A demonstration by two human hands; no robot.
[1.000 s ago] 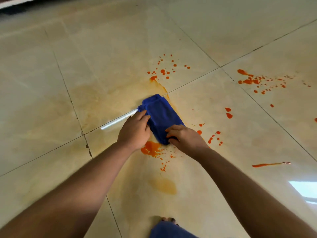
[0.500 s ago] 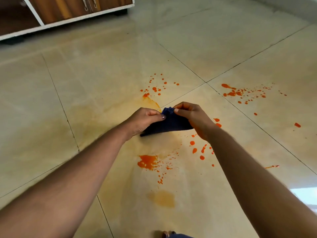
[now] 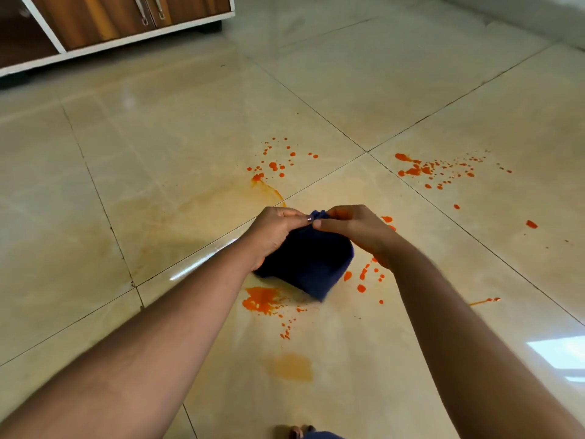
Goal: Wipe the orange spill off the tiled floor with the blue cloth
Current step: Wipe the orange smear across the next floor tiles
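Observation:
The blue cloth [image 3: 308, 267] hangs folded above the floor, pinched at its top edge by both hands. My left hand [image 3: 273, 231] grips the top from the left and my right hand [image 3: 354, 231] from the right, fingertips nearly meeting. Under the cloth lies an orange puddle [image 3: 261, 301] with small drops trailing toward me. More orange splatter [image 3: 278, 164] dots the tile beyond, and another patch [image 3: 424, 169] sits on the tile to the right. A pale orange smear [image 3: 292, 367] marks the beige tiled floor [image 3: 158, 172] closer to me.
A wooden cabinet with a white frame [image 3: 126, 23] stands at the far left. A white wall base [image 3: 538, 17] runs along the far right. A thin orange streak [image 3: 484, 301] lies at the right. My toes [image 3: 299, 432] show at the bottom edge.
The cloth lay flat on the floor under both hands; both hands have lifted it by one edge and it now hangs folded. The view has tilted up, showing the cabinet.

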